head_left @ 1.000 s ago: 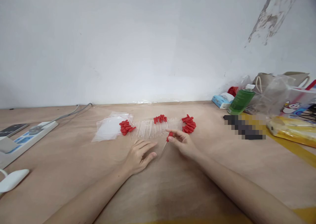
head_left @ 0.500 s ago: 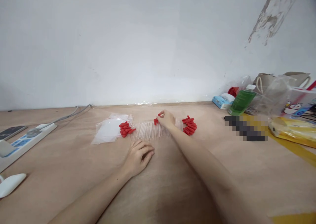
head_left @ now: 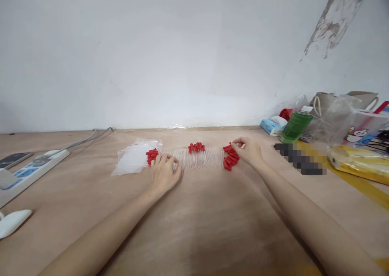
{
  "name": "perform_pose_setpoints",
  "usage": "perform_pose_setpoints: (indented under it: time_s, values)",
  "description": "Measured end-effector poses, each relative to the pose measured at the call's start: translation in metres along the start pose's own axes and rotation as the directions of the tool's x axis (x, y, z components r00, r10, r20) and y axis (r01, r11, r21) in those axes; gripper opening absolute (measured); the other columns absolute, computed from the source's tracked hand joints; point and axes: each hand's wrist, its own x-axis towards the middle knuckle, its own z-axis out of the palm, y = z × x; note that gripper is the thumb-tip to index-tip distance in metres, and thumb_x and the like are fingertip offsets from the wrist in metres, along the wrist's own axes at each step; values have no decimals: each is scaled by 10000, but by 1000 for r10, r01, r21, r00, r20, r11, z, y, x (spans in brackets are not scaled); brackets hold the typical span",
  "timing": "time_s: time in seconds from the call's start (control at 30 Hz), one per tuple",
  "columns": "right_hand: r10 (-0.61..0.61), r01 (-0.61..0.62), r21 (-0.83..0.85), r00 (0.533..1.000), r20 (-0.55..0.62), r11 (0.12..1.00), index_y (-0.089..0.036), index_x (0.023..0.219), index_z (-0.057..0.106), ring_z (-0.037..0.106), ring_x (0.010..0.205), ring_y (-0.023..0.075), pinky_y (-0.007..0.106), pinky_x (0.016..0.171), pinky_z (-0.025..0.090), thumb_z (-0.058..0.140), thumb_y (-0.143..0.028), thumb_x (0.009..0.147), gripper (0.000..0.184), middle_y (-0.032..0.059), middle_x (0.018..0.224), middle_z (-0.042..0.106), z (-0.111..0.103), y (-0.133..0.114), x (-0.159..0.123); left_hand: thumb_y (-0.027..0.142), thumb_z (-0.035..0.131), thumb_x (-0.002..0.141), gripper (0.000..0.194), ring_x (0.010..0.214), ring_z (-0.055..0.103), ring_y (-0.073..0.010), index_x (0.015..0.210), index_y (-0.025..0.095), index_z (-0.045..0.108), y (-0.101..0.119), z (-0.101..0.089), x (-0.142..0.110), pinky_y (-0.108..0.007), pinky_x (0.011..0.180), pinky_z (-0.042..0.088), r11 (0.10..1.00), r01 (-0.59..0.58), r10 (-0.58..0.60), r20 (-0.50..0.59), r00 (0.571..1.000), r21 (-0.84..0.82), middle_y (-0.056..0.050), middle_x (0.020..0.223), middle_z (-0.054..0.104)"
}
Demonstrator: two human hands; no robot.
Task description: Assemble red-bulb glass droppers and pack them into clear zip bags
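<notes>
One row of clear tubes (head_left: 200, 158) is lying with one red-bulb cluster (head_left: 151, 154) left, a second cluster (head_left: 196, 147) behind, a third cluster (head_left: 231, 160) right. Left hand (head_left: 164, 172), fingers apart, is overlapping its left end; right hand (head_left: 249, 151) is reaching the third cluster, whether clamped I can't tell.

No legible lettering; cartoon figure (head_left: 356, 135) on the cup (head_left: 368, 124).

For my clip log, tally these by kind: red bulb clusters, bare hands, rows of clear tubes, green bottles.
Red bulb clusters: 3
Bare hands: 2
Rows of clear tubes: 1
Green bottles: 1
Total: 7
</notes>
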Motion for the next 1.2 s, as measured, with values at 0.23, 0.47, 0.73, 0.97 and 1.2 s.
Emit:
perform_pose_setpoints:
  time_s: [0.23,0.47,0.73,0.97,1.2]
  values:
    - [105,-106,2,986,130,994,-155,941,667,606,817,176,267,719,431,479,-268,769,279,82,941,671,5,34,18,380,505,711,304,957,426,-319,777,122,651,20,23,50,-429,826,289,978,55,-91,175,980,200,-152,932,527]
    - [150,-152,-5,973,178,988,-138,842,685,621,770,188,256,662,440,572,-302,709,240,92,830,682,21,34,26,345,495,717,328,972,417,-343,792,81,674,24,34,53,-458,847,273,965,59,-112,202,973,254,-193,927,529]
    - [139,-163,102,969,206,981,-158,756,661,590,656,131,214,566,417,579,-271,692,154,42,746,671,22,35,26,337,464,756,330,933,446,-331,761,79,670,21,35,53,-445,807,313,966,86,-138,203,970,245,-192,887,555]
    - [157,-187,207,976,152,960,-136,721,609,573,625,122,221,562,429,577,-253,692,125,60,729,651,5,23,23,297,384,832,305,896,477,-283,750,113,612,17,5,37,-380,747,376,988,28,-58,200,978,153,-148,856,551]
    - [-22,-191,673,955,295,714,-160,804,566,588,569,130,258,530,469,594,-316,686,198,54,730,644,13,-24,-29,228,358,894,178,743,535,-163,935,166,520,-6,-8,-20,-308,708,417,876,-321,374,86,923,-360,-38,801,579]
